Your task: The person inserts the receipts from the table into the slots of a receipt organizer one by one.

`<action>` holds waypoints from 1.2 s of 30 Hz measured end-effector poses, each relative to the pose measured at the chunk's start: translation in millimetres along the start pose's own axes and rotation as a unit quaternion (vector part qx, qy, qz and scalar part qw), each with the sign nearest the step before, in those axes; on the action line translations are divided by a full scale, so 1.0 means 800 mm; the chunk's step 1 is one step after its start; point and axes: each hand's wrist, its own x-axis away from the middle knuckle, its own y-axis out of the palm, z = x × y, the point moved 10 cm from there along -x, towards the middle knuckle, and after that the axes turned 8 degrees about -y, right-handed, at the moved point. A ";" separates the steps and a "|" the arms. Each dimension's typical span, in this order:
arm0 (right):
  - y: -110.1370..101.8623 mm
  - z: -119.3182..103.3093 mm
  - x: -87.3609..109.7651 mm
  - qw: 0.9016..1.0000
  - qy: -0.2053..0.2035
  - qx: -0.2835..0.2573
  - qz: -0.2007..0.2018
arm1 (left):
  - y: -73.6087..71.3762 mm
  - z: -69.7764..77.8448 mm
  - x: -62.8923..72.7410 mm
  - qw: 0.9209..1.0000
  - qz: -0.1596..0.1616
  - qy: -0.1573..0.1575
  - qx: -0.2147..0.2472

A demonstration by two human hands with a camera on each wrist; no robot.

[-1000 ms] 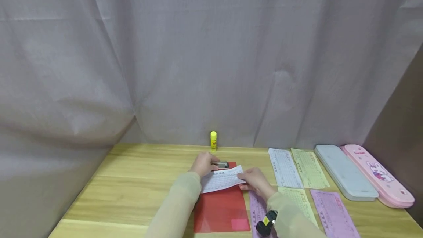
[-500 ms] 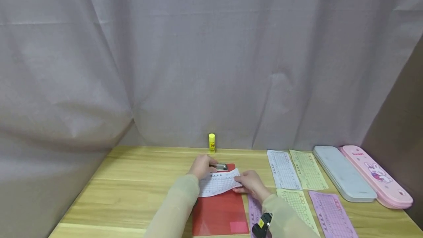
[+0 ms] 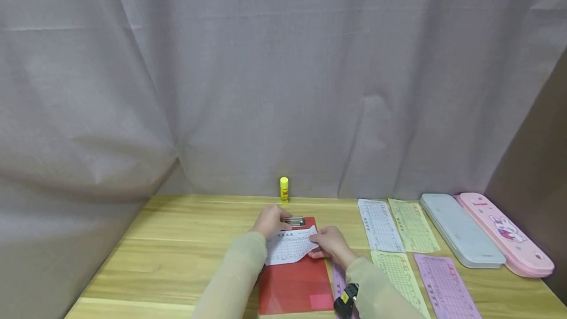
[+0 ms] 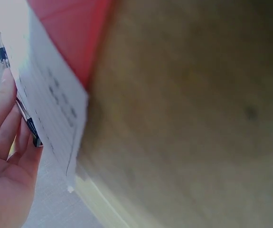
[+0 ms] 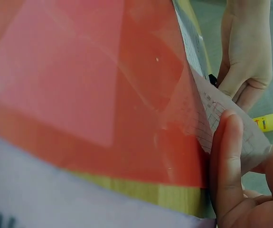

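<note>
A red clipboard (image 3: 294,287) lies on the wooden table with its metal clip (image 3: 296,221) at the far end. My left hand (image 3: 269,221) pinches that clip; in the left wrist view its thumb and fingers (image 4: 5,123) are at the clip's black-tipped ends. Across the upper part of the clipboard lies a white printed sheet (image 3: 288,247), its far edge close to the clip. With thumb and fingers my right hand (image 3: 331,244) pinches the sheet's right edge, which bends up slightly. Whether the sheet's far edge sits beneath the clip is hard to tell.
Behind the clipboard stands a yellow glue stick (image 3: 284,191). To the right lie a white sheet (image 3: 381,225), yellow sheets (image 3: 414,225) and purple sheets (image 3: 447,287), one partly under my right forearm. A grey case (image 3: 462,230) and a pink pencil case (image 3: 505,235) are farther right.
My right hand has moved slightly left and toward the clipboard with the sheet's edge, so the sheet lies lower and flatter. The left hand stays at the clip.
</note>
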 end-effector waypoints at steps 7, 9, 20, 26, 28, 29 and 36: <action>0.000 -0.002 0.002 1.000 -0.004 -0.006 0.012 | -0.002 0.002 0.000 1.000 0.008 0.012 -0.006; 0.000 -0.002 0.002 1.000 -0.005 -0.010 0.012 | -0.001 0.005 0.000 0.999 0.013 0.026 -0.023; -0.002 -0.001 -0.001 1.000 -0.005 -0.017 0.011 | 0.012 0.025 0.000 0.984 0.008 0.059 -0.166; -0.003 0.000 -0.001 1.000 -0.004 -0.026 0.011 | 0.013 0.024 0.000 0.985 0.008 0.050 -0.166; -0.003 0.000 -0.002 1.000 -0.005 -0.028 0.009 | 0.012 0.024 -0.001 0.985 0.013 0.055 -0.164; -0.003 0.000 -0.003 1.000 -0.006 -0.028 0.007 | 0.012 0.024 -0.001 0.985 0.014 0.057 -0.164; -0.005 0.000 -0.008 0.999 -0.006 -0.045 0.013 | 0.011 0.023 -0.001 0.986 0.016 0.060 -0.157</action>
